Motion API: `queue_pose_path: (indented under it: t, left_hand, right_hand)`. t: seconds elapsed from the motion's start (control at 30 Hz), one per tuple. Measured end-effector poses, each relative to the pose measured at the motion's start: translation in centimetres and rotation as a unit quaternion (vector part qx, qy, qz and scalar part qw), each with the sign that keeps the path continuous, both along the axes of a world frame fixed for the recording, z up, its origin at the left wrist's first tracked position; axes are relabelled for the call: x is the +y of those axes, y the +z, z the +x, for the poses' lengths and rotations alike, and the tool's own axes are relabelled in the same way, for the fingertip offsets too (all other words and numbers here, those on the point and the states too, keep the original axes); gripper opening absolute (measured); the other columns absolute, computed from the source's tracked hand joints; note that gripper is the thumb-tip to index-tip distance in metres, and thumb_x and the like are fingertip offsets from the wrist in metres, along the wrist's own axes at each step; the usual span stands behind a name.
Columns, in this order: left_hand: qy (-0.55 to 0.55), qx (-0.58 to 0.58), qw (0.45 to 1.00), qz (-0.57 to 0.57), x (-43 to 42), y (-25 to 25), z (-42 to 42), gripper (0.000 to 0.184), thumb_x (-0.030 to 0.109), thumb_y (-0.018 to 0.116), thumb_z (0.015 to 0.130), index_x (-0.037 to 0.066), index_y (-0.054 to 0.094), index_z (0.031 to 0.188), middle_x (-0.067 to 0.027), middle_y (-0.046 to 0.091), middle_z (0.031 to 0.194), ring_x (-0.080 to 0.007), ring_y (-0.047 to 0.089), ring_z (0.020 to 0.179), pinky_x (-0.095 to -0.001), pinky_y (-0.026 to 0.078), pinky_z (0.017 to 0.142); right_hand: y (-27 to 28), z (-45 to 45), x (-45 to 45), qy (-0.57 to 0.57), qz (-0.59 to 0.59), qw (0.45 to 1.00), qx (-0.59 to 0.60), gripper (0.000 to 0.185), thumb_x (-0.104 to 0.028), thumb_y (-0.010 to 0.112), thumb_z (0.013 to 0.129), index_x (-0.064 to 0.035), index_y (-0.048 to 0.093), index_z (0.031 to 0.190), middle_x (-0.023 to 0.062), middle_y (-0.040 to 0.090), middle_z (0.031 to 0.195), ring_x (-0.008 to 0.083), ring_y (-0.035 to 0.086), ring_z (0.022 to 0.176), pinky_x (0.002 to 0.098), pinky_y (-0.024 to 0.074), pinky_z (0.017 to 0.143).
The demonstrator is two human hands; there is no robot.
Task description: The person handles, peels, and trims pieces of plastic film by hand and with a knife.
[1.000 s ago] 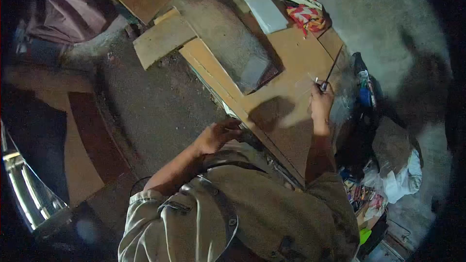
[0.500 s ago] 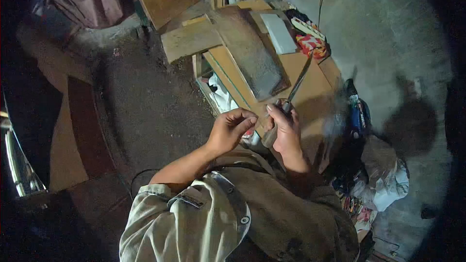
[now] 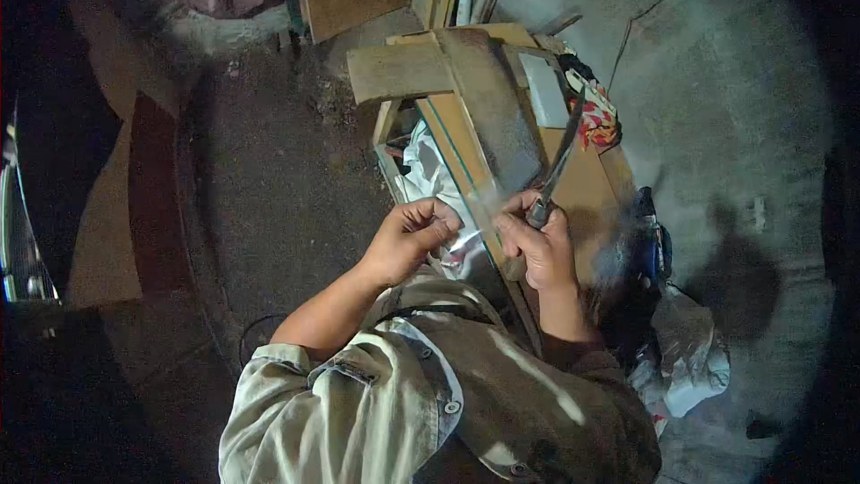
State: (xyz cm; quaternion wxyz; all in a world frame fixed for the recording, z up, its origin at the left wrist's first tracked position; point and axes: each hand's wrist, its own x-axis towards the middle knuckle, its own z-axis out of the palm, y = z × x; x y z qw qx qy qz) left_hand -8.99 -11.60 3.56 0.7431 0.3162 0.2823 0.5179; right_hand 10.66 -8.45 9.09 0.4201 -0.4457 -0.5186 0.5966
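Observation:
In the head view a knife (image 3: 563,161) with a long, dark, slightly curved blade points up and away from me. My right hand (image 3: 543,249) is closed round its handle, and my thumb and forefinger are also drawn together near the base of the blade. To the left, my left hand (image 3: 414,235) is closed in a pinch, fingertips facing the right hand. A faint, see-through smear shows between the two hands; what it is I cannot make out. Both hands are above the front of a low wooden unit, apart from each other.
Boards (image 3: 399,72) and a worn dark plank (image 3: 488,103) lie on the unit, with a white panel (image 3: 544,90) and a red-and-yellow cloth (image 3: 598,121) behind. White plastic (image 3: 425,161) fills an open compartment. Plastic bags (image 3: 690,350) are at the right by the wall.
My hands have moved apart a little, the right one shifting right and down. The knife blade stands steeper. My view has shifted, so the surroundings sit differently in the frame.

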Motion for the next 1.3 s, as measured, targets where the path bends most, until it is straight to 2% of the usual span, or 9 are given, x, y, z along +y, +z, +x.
queue_pose_path:
  t: [0.13,0.43,0.7,0.77,0.97,1.03,1.1,1.23,1.3]
  left_hand:
    - [-0.001,-0.012,1.000,0.006,-1.1,-0.2,-1.3,0.021,0.005,0.068,0.081,0.000,0.060,0.100,-0.0075,0.067,0.084,-0.0121,0.063,0.077,-0.0279,0.051,0.071]
    - [0.106,0.008,0.994,-0.028,-2.2,-1.5,-3.8,0.013,0.003,0.068,0.081,-0.001,0.062,0.092,-0.0062,0.067,0.079,-0.0120,0.063,0.071,-0.0261,0.052,0.068]
    - [0.094,0.067,0.992,-0.047,-3.3,-1.8,-5.8,0.029,0.007,0.076,0.076,-0.002,0.061,0.099,0.0025,0.060,0.067,-0.0026,0.052,0.061,-0.0185,0.040,0.057]
    - [0.109,0.067,0.991,-0.035,-3.7,-2.2,-6.1,0.021,0.003,0.071,0.078,-0.001,0.062,0.096,-0.0037,0.066,0.075,-0.0081,0.060,0.066,-0.0227,0.049,0.064]
    - [0.077,0.073,0.994,-0.014,-3.4,-1.9,-7.5,0.028,0.009,0.073,0.079,-0.002,0.060,0.100,-0.0021,0.064,0.073,-0.0066,0.059,0.068,-0.0207,0.045,0.061]
    - [0.009,0.124,0.992,0.012,-3.2,-1.2,-7.5,0.021,0.007,0.072,0.079,-0.002,0.061,0.096,-0.0030,0.064,0.074,-0.0076,0.059,0.068,-0.0221,0.047,0.062]
    - [0.037,0.097,0.993,0.054,-3.0,-1.8,-6.4,0.008,0.003,0.067,0.082,-0.002,0.063,0.086,-0.0049,0.064,0.074,-0.0106,0.059,0.067,-0.0244,0.048,0.061]
    - [0.176,0.039,0.984,-0.012,-2.4,-2.1,-4.8,0.009,0.008,0.067,0.083,0.001,0.063,0.086,-0.0038,0.064,0.076,-0.0112,0.059,0.069,-0.0252,0.047,0.065]
    - [0.241,0.021,0.970,-0.020,-1.7,-1.9,-4.1,0.008,0.009,0.067,0.083,0.002,0.063,0.086,-0.0033,0.064,0.079,-0.0117,0.059,0.070,-0.0255,0.047,0.067]
  right_hand:
    - [-0.4,-1.5,-0.4,-0.027,0.026,0.999,-0.035,0.012,-0.009,0.067,0.081,-0.0015,0.058,0.085,0.0007,0.057,0.068,0.0060,0.048,0.052,0.0212,0.0381,0.048]
    - [-0.6,-4.4,-0.9,-0.025,0.020,0.998,-0.054,0.013,-0.011,0.065,0.084,0.0001,0.058,0.086,0.0038,0.061,0.073,0.0064,0.049,0.054,0.0209,0.0386,0.049]
    - [-1.1,-6.7,-0.3,0.002,0.040,0.994,-0.104,0.011,-0.008,0.063,0.084,0.0017,0.059,0.088,0.0041,0.061,0.073,0.0063,0.051,0.056,0.0207,0.0405,0.051]
    - [-1.2,-7.5,-0.5,-0.015,0.054,0.990,-0.132,0.010,-0.006,0.063,0.083,0.0020,0.059,0.088,0.0029,0.060,0.072,0.0059,0.052,0.058,0.0218,0.0423,0.052]
    - [-0.4,-8.4,0.0,0.093,0.031,0.980,-0.174,0.009,-0.005,0.065,0.080,0.0009,0.059,0.083,0.0003,0.058,0.071,0.0058,0.051,0.062,0.0218,0.0428,0.057]
    - [-0.6,-8.5,0.5,0.180,0.015,0.966,-0.185,0.010,-0.006,0.066,0.080,0.0013,0.060,0.082,-0.0007,0.057,0.072,0.0055,0.051,0.063,0.0218,0.0428,0.057]
    - [-1.1,-8.8,0.9,0.195,0.028,0.962,-0.190,0.015,-0.004,0.067,0.078,-0.0010,0.060,0.091,0.0001,0.058,0.071,0.0044,0.049,0.055,0.0186,0.0380,0.050]
    - [-1.8,-9.2,1.1,0.138,-0.024,0.989,-0.036,0.037,-0.014,0.076,0.075,0.0011,0.056,0.103,0.0022,0.060,0.079,0.0058,0.051,0.058,0.0189,0.0403,0.051]
    - [-2.7,-8.9,1.1,0.175,-0.014,0.983,-0.057,0.036,-0.019,0.077,0.075,0.0008,0.060,0.099,0.0032,0.063,0.085,0.0082,0.055,0.072,0.0223,0.0447,0.067]
